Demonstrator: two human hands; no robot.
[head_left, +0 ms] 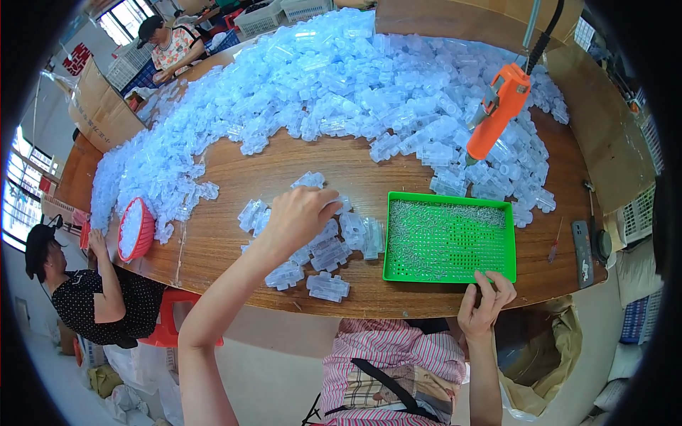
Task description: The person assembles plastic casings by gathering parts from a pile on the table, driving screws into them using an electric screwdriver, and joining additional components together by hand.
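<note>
My left hand (pixel 302 213) reaches over a loose group of clear plastic parts (pixel 330 252) near the middle of the table. Its fingers are curled down beside one of these parts; the fingertips are partly hidden, and what they hold does not show. My right hand (pixel 489 302) is at the near right edge of a shallow green tray (pixel 391 238). The thumb and fingers stand apart there, with the fingertips at the tray's rim. Many small silvery screws (pixel 426 248) are spread in the tray over a floor of small holes.
A large heap of clear plastic parts (pixel 320 78) covers the table's far side. An orange electric screwdriver (pixel 501 113) hangs above the right. A red basket (pixel 142 231) stands left; a thin screwdriver (pixel 554 245) and a dark phone (pixel 582 252) lie right. Two people (pixel 64 284) sit leftward.
</note>
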